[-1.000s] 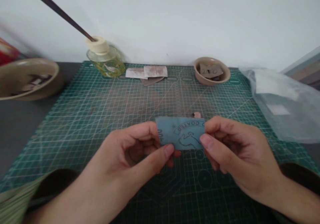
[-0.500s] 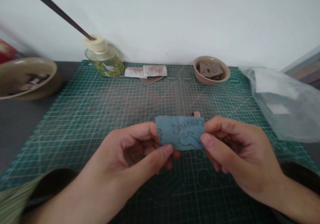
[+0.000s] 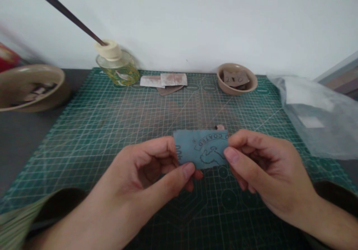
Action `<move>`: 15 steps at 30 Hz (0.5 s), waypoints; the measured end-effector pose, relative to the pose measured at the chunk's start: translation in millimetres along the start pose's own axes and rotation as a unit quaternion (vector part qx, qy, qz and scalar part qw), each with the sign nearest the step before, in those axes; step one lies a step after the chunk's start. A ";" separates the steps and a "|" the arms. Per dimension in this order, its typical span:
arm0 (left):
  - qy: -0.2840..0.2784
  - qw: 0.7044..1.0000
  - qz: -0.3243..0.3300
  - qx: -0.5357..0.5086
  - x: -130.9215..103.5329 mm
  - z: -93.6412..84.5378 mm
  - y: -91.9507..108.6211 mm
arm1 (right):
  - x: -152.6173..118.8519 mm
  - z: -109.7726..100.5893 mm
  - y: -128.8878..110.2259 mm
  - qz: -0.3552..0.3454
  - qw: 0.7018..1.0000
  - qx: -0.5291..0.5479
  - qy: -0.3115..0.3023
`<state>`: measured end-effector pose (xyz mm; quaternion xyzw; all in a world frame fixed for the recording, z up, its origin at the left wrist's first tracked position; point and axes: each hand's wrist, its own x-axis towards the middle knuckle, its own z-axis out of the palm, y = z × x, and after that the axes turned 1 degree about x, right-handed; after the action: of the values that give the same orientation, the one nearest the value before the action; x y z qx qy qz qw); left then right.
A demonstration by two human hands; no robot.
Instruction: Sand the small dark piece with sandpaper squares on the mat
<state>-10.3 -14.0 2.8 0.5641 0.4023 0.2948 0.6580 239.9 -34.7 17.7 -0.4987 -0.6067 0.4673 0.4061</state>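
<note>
A small blue-grey piece of sandpaper [image 3: 205, 149], its printed backing facing me with the word "COATED" and an animal outline, is held up between both hands. My left hand [image 3: 156, 175] pinches its left end, thumb in front along the lower edge and fingers behind. At the right end, my right hand [image 3: 263, 160] grips the piece between thumb and forefinger. Just beyond its top edge a small pinkish piece with a dark tip [image 3: 220, 127] lies on the green cutting mat [image 3: 134, 112], partly hidden by the sandpaper.
A glass bottle [image 3: 119, 65] with dark sticks stands back left, beside worn sandpaper strips [image 3: 173, 79]. A small bowl [image 3: 237, 89] holds pieces, one marked with numbers. A larger bowl [image 3: 56, 73] of dark bits sits far left; a clear plastic bag [image 3: 321, 130] lies right.
Almost nothing differs. The sandpaper is tilted very slightly, its lower edge a little lower, and both hands keep their hold.
</note>
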 end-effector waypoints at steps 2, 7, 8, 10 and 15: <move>-0.002 1.000 -0.002 0.007 0.4 -0.4 0.1 | -1.2 -0.5 0.3 -0.001 1.000 0.001 0.000; -0.006 1.000 -0.011 0.018 0.6 -1.8 -0.7 | -1.3 -0.5 -0.3 0.005 1.000 0.017 -0.006; -0.007 1.000 -0.011 0.020 0.5 -2.0 -0.9 | -0.9 -0.4 -0.6 0.005 1.000 0.020 -0.007; -0.007 1.000 -0.012 0.022 0.2 -2.4 -1.3 | -0.3 -0.5 -0.9 0.006 1.000 0.020 -0.007; -0.007 0.999 -0.015 0.032 1.1 -2.4 -0.3 | -0.5 -0.3 -0.9 0.002 1.000 0.013 -0.006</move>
<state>-11.8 -11.9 2.2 0.5808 0.4155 0.2682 0.6467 240.1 -35.3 18.6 -0.4917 -0.6020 0.4790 0.4079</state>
